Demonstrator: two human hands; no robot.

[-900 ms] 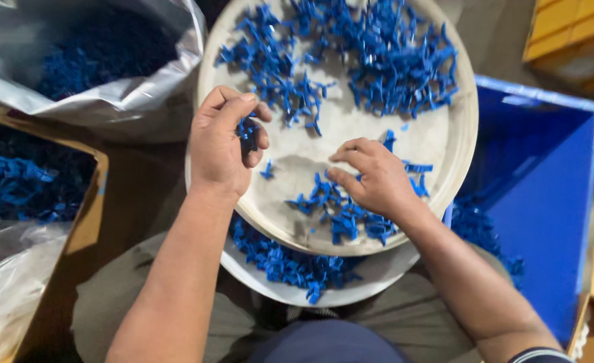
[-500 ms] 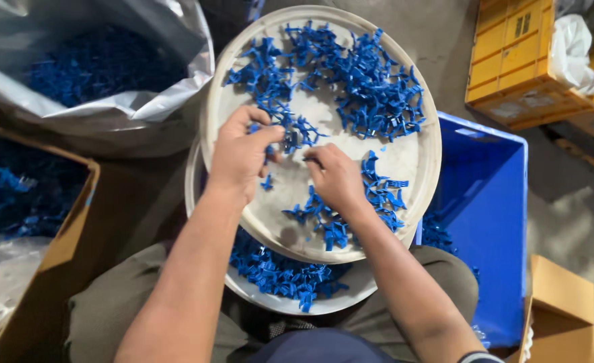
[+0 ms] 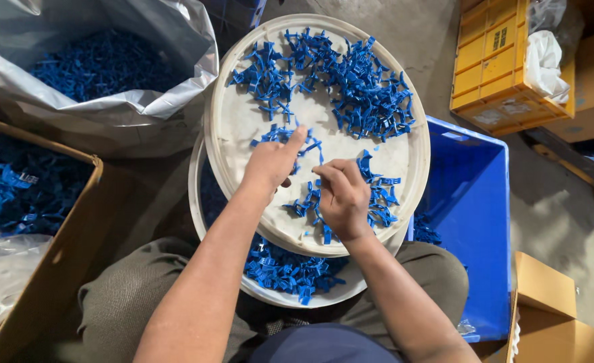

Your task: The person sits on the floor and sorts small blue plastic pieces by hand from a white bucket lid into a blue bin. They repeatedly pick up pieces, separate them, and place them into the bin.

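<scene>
Round off-white plastic tray (image 3: 243, 128): set across the top of a white bucket (image 3: 196, 202), above the lap of the seated person.

Small blue plastic clip parts (image 3: 371, 94): heaped on the far half of the tray; a thinner scatter (image 3: 384, 195) is spread on the near half; more are seen inside the bucket below the tray's near rim.

Left hand (image 3: 273, 161): laid on the tray's middle, forefinger stretched out and touching a blue part; nothing is seen clamped in it.

Right hand (image 3: 340, 195): just beside the left, fingers curled together over the near scatter; whether a part is pinched cannot be told.

Surroundings: silver-grey plastic bag of blue parts (image 3: 108, 60), far left; brown cardboard box (image 3: 75, 228) of blue parts, left; deep blue plastic crate (image 3: 478, 215), right; yellow plastic crate (image 3: 492, 60), far right.
</scene>
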